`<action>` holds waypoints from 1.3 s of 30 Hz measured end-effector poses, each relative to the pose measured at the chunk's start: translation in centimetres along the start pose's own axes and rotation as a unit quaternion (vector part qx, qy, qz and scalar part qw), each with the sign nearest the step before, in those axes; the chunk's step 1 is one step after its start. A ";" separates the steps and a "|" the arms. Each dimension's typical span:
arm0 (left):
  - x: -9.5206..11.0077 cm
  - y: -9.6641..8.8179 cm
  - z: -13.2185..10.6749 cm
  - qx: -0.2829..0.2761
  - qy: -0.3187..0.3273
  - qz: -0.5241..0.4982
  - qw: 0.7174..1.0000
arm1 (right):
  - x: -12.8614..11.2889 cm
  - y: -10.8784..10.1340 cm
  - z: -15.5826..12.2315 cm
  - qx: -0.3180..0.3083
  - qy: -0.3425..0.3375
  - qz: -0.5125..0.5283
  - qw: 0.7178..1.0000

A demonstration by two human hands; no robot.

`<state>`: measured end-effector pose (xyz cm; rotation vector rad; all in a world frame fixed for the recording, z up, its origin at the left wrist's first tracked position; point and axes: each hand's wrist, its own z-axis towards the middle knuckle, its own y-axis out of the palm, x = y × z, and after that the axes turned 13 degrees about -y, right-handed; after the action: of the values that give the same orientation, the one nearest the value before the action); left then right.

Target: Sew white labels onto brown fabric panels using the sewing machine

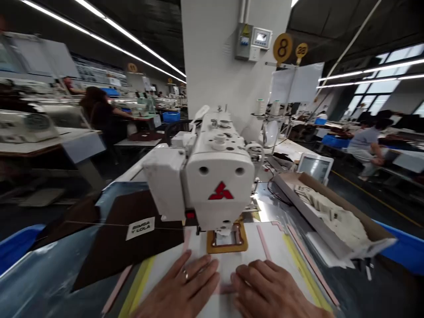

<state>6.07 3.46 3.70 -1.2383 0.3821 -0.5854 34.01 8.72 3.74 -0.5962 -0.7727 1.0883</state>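
My left hand (182, 287) lies flat on a white sheet (243, 245) with pink strips and yellow edges, its fingers stretched toward the sewing machine. A ring shows on one finger. My right hand (268, 287) rests on the same sheet, palm down, fingers slightly bent and nothing visible in them. Just ahead of both hands, the machine's yellow clamp frame (211, 245) sits over the sheet. Above it is the head of the white sewing machine (220, 185). To the left lies dark brown fabric (112, 238) with a white lettered label (140, 228) on it.
An open cardboard box (298, 214) of pale labels (334, 216) stands at right, near a small screen (314, 167). Blue bins (20, 240) flank the table. A thread crosses the brown fabric. A pillar (215, 66) rises behind; other people sit at machines on both sides.
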 end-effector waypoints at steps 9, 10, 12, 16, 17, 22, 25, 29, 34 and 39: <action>0.4 -2.5 0.6 -0.063 -0.103 -0.033 0.992 | 1.1 1.6 -1.2 -0.073 -0.068 -0.032 0.994; 0.3 -2.5 0.6 -0.066 -0.104 -0.037 0.992 | 1.4 1.6 -1.3 -0.076 -0.072 -0.034 0.994; 0.1 -2.5 0.7 -0.068 -0.101 -0.043 0.992 | 1.7 1.4 -1.6 -0.078 -0.077 -0.035 0.993; -0.2 -2.4 1.2 -0.075 -0.109 -0.061 0.989 | 1.3 1.4 -2.2 -0.069 -0.072 -0.051 0.994; -0.2 -2.4 1.5 -0.080 -0.112 -0.067 0.988 | 1.1 1.6 -2.3 -0.067 -0.070 -0.053 0.994; -0.3 -2.3 2.6 -0.106 -0.118 -0.071 0.985 | 0.7 2.5 -2.6 -0.080 -0.045 -0.036 0.995; -0.2 -2.1 2.5 -0.090 -0.123 -0.075 0.986 | 1.0 2.8 -2.7 -0.098 -0.045 -0.032 0.994; 0.0 -2.2 2.2 -0.076 -0.128 -0.078 0.986 | 1.1 3.3 -3.2 -0.088 -0.041 -0.024 0.995; 0.2 -2.6 2.1 -0.072 -0.136 -0.071 0.985 | 1.1 3.6 -3.9 -0.076 -0.012 -0.025 0.997; 0.3 -2.7 2.1 -0.071 -0.140 -0.072 0.985 | 1.4 3.3 -3.9 -0.085 -0.035 -0.020 0.996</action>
<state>6.94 4.35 6.88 -1.4729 0.0991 -0.5034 35.71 10.94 -0.77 -0.6861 -0.9413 1.0180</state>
